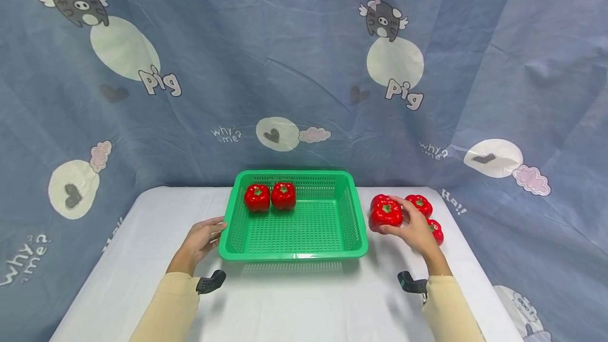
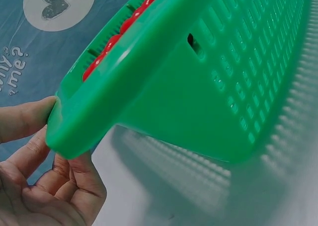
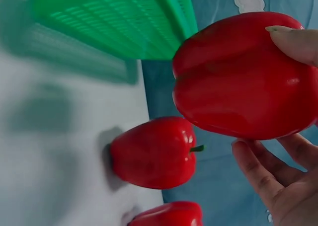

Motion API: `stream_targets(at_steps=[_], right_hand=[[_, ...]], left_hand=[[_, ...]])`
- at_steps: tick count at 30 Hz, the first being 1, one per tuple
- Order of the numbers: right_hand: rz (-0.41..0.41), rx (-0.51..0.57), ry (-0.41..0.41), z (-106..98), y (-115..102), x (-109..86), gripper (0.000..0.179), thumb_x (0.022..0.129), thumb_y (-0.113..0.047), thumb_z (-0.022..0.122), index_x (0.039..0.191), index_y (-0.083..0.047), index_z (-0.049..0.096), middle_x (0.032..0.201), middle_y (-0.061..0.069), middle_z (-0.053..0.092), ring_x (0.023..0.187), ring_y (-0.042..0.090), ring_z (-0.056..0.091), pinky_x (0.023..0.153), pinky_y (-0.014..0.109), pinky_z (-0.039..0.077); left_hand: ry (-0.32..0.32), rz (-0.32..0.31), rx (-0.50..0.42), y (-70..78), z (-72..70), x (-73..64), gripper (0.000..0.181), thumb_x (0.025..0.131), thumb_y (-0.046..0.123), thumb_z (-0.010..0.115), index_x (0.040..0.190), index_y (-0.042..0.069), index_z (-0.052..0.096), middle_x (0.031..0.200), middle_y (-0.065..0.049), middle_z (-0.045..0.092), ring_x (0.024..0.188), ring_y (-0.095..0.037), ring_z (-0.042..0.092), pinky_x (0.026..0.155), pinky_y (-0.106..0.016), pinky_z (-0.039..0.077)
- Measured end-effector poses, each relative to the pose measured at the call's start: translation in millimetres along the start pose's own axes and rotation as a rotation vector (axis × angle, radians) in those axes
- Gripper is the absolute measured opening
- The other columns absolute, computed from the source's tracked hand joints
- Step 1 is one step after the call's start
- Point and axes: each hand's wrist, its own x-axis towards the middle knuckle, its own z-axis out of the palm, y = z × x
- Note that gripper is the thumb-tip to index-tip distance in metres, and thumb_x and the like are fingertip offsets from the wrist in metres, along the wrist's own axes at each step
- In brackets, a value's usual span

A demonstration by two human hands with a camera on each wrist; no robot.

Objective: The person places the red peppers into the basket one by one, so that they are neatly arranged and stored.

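My left hand (image 1: 201, 239) holds the left rim of a green plastic basket (image 1: 293, 255); in the left wrist view the thumb lies at the rim's edge and the fingers curl beneath it. Two red bell peppers (image 1: 257, 198) sit side by side inside, toward the back left. To the right of the basket, my right hand (image 1: 415, 230) grips another red bell pepper (image 3: 243, 77) between thumb and fingers, raised over the table. Its green stem faces up in the head view. More red bell peppers (image 3: 154, 154) stand on the table around that hand, one partly hidden behind the held pepper.
A white-covered table (image 1: 304, 305) carries everything, and a blue cloth (image 1: 304, 67) with pig prints hangs behind it. Dark wrist cameras (image 1: 211, 282) are strapped at both cuffs. The basket's right rim (image 1: 358, 210) stands close beside the held pepper.
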Motion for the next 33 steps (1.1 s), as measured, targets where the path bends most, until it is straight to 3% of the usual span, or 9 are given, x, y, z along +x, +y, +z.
stream_targets(at_steps=[8,18,29,33], right_hand=[[-0.002,0.059,-0.012,1,-10,9.0,0.082,0.078,-0.023,0.081,0.147,-0.015,0.036,0.147,0.017,0.034,0.132,0.044,0.036,0.098,0.056,0.044],[0.038,0.052,-0.053,10,-23,19.7,0.081,0.078,-0.029,0.081,0.146,-0.019,0.038,0.145,0.016,0.037,0.129,0.039,0.039,0.095,0.054,0.047],[-0.026,0.074,-0.071,20,-29,33.1,0.076,0.079,-0.021,0.08,0.144,-0.016,0.04,0.139,0.018,0.044,0.121,0.041,0.048,0.083,0.045,0.056],[-0.012,0.079,-0.084,25,-32,38.7,0.076,0.078,-0.02,0.08,0.143,-0.015,0.041,0.14,0.017,0.044,0.121,0.041,0.049,0.084,0.046,0.055]], left_hand=[[-0.005,0.008,-0.02,-0.3,-1.0,-0.3,0.053,0.095,0.014,0.06,0.141,-0.005,0.041,0.103,0.002,0.063,0.091,-0.009,0.059,0.077,-0.023,0.05],[0.001,0.009,-0.03,-3.1,-0.9,1.4,0.053,0.095,0.014,0.06,0.141,-0.004,0.042,0.107,0.0,0.063,0.096,-0.011,0.058,0.082,-0.024,0.05],[0.007,0.017,-0.045,-2.2,-0.5,0.7,0.053,0.094,0.013,0.06,0.141,-0.006,0.041,0.1,0.004,0.063,0.09,-0.008,0.058,0.078,-0.022,0.051],[0.007,0.013,-0.042,-2.8,-0.3,0.4,0.053,0.094,0.013,0.061,0.14,-0.006,0.042,0.099,0.004,0.064,0.089,-0.008,0.059,0.077,-0.022,0.051]])
